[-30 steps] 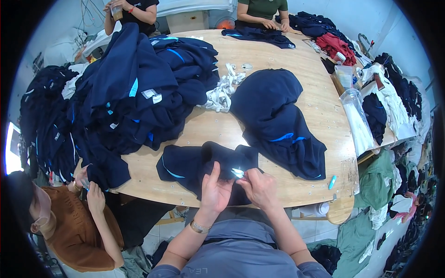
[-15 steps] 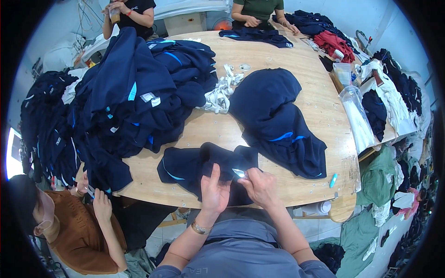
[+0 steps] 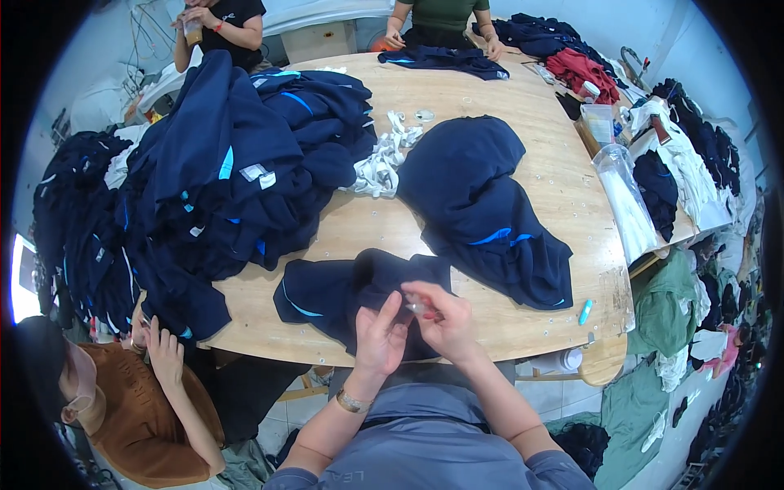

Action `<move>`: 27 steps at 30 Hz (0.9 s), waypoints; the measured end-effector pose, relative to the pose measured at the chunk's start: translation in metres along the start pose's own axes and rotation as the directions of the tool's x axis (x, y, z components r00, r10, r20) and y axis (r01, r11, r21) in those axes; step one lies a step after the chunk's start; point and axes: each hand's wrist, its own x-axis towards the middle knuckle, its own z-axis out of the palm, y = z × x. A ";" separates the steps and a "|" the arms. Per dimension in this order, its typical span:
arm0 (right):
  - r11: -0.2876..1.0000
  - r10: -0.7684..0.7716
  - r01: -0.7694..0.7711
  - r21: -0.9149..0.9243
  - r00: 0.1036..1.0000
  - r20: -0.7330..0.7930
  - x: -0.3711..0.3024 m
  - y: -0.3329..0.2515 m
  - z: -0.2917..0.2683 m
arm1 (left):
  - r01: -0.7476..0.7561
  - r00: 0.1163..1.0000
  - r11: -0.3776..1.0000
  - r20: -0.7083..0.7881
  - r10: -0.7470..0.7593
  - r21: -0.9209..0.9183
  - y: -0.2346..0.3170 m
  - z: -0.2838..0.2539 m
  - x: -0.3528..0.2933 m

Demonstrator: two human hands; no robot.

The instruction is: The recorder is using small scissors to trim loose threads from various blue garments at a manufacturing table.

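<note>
In front of me a dark navy garment (image 3: 327,286) with a light blue trim line lies crumpled near the table's front edge. My left hand (image 3: 380,335) is over its near part, palm turned up, thumb raised and fingers loosely apart; I see nothing held in it. Close beside it, my right hand (image 3: 449,322) is closed on a small shiny tool (image 3: 418,309), mostly hidden by the fingers, so its exact kind is unclear. Another navy garment (image 3: 482,188) with blue trim lies just beyond, to the right.
A tall heap of navy garments (image 3: 245,147) covers the table's left side. White strips (image 3: 380,167) lie at its right. A teal stick-shaped item (image 3: 585,312) is near the right edge. One co-worker (image 3: 139,408) sits at my left; two others are across the wooden table (image 3: 555,196).
My right hand has lifted and turned, its fingers now higher and covering more of the shiny tool. My left fingers have curled slightly. The far co-worker's hands have shifted over a garment.
</note>
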 end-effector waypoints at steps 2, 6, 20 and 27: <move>1.000 -0.002 0.002 -0.003 1.000 0.005 -0.004 -0.001 -0.003 | -0.008 0.996 0.998 0.089 0.013 -0.057 -0.003 -0.008 0.002; 0.887 0.424 -0.401 0.228 0.903 -0.064 -0.015 -0.001 -0.004 | -0.083 0.986 0.993 -0.137 0.094 0.085 0.001 0.019 0.005; 0.953 0.148 -0.145 -0.265 0.989 -0.007 -0.015 -0.010 -0.009 | -0.368 0.892 0.795 -0.059 0.448 0.482 -0.020 0.015 -0.001; 0.925 0.379 -0.380 -0.009 0.924 -0.054 -0.020 0.001 -0.008 | -0.177 0.969 0.964 -0.134 0.205 0.197 -0.015 0.017 0.001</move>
